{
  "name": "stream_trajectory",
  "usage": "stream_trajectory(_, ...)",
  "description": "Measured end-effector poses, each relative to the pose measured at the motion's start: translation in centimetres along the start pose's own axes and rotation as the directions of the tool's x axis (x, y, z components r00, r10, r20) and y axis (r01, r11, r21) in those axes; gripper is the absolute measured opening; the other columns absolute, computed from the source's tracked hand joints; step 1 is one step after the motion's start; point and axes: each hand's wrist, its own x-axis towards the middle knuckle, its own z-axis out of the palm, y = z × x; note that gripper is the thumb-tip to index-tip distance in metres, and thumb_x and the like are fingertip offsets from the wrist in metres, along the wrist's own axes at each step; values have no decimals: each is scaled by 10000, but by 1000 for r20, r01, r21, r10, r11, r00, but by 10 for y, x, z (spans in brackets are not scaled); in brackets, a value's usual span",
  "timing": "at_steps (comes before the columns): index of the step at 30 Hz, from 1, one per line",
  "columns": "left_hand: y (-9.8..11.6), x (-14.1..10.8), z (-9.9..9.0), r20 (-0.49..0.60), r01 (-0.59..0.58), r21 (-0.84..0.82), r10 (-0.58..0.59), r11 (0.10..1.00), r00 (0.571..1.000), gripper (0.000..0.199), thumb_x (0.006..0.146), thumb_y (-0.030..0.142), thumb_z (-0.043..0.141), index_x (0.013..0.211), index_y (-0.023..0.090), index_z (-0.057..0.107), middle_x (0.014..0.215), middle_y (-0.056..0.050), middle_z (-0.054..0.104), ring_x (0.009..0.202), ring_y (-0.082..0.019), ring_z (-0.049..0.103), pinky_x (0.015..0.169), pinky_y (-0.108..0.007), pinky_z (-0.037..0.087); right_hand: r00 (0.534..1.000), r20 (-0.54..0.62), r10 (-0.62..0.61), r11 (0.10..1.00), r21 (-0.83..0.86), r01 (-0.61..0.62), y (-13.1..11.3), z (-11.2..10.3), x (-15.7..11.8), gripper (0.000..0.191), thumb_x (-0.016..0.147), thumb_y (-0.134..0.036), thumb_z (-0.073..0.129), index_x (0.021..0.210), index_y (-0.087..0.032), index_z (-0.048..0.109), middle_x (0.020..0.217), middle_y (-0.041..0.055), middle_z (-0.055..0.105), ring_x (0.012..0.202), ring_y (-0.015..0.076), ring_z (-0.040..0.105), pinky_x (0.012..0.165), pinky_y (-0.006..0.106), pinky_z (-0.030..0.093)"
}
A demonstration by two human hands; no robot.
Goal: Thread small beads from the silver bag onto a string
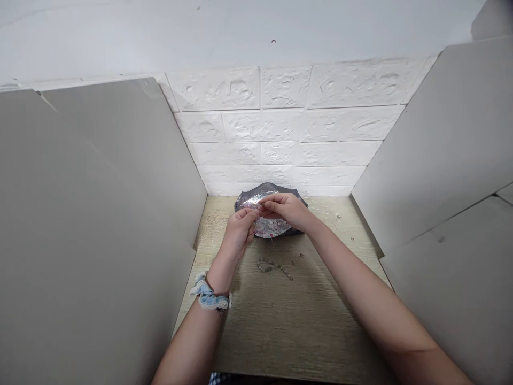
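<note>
My left hand point(241, 229) and my right hand point(286, 209) meet fingertip to fingertip above an open pouch. Both are closed in a pinch; what lies between the fingers is too small to make out. The pouch point(267, 188) is dark grey with a shiny, glittery inside, and many small pale and pink beads point(270, 227) fill its front. A small red bead point(271, 235) shows at the pouch's front edge, with a fine thread-like line running down from it. Nearer to me, a curved string of greyish beads point(276, 263) lies on the table.
The wooden table point(280, 331) ends at a white brick-patterned wall point(284, 125). Grey panels stand on the left point(100, 214) and right point(420, 149). Tiny loose bits point(339, 216) and thin clear strands lie right of the pouch. A blue scrunchie point(210, 293) circles my left wrist.
</note>
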Motion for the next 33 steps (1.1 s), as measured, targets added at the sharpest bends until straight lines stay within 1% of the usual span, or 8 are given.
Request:
stream_trajectory(13,0,0,1,-9,-2,28,2,1000,1000,231,588,289,636,630,142,462,368,111,229,312,-4,153,294,-139,77,998,58,-15,1000,-25,16,6,-1,3,199,680,-305,636,825,-170,632,779,14,638,725,103,609,754,279,499)
stream_trajectory(20,-1,0,0,-2,-8,25,8,1000,1000,217,596,280,628,640,142,467,374,113,222,313,-4,147,294,-140,79,999,40,-16,1000,-24,17,7,-3,3,220,676,-325,639,828,-166,625,775,17,636,729,108,609,755,285,497)
stream_trajectory(33,-1,0,0,-9,-17,61,17,998,1000,189,621,270,610,632,140,474,368,106,237,312,-9,167,298,-144,92,999,31,-15,1000,-23,15,6,-2,2,208,684,-310,634,833,-166,618,772,12,636,729,109,611,764,284,497)
